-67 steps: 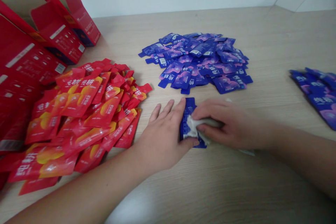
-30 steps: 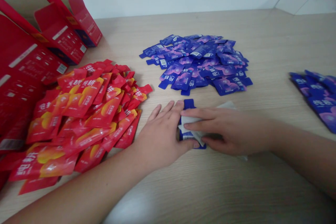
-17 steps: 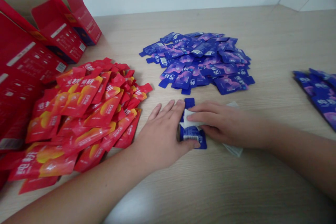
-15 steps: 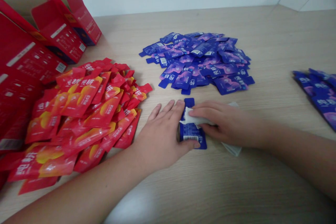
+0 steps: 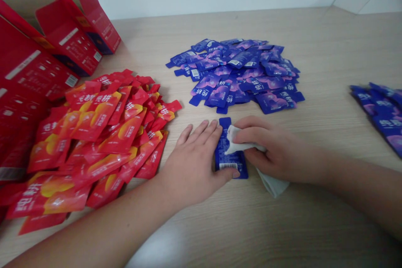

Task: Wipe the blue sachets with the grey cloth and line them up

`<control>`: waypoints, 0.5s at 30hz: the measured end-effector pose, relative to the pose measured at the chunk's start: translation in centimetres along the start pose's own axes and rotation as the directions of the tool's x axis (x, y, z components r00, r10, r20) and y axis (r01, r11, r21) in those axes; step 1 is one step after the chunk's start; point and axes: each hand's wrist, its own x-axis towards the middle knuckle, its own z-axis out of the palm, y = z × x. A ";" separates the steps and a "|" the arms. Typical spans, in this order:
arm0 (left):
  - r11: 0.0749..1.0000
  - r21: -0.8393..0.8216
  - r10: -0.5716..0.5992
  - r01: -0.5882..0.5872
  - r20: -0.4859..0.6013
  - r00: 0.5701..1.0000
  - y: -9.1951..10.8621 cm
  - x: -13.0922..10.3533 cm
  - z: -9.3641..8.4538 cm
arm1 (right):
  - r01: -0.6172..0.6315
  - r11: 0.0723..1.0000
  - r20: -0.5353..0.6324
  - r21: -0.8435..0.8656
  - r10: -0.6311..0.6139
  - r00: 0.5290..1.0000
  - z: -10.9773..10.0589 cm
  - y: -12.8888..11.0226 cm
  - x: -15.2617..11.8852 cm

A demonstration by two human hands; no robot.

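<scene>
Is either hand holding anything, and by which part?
The right hand grips a white cloth bunched near its left end. The left hand lies flat, pressing the blue packet's left edge.

The sachet (image 5: 228, 161) is dark blue, with pale small print and a white barcode near its wide near end. It lies flat on the worktop (image 5: 314, 226), narrow neck pointing away. The white cloth (image 5: 233, 146) is creased and bunched, one end over the sachet's right part, the other hanging loosely nearer the camera.

Cloth (image 5: 234, 145) farther right on sachet (image 5: 225, 160)
</scene>
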 end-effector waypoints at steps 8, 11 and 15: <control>1.000 0.008 0.008 -0.008 -0.021 1.000 0.0 0.0 0.2 | 0.001 0.999 0.106 0.044 -0.006 0.994 0.1 0.1 0.0; 1.000 0.005 0.002 -0.002 -0.011 1.000 0.0 0.0 0.2 | -0.014 1.000 0.125 0.014 0.012 0.992 0.6 0.2 0.0; 1.000 0.004 -0.001 0.001 -0.002 1.000 0.1 0.1 0.1 | -0.027 0.999 0.017 -0.041 0.028 0.999 1.2 0.5 -0.3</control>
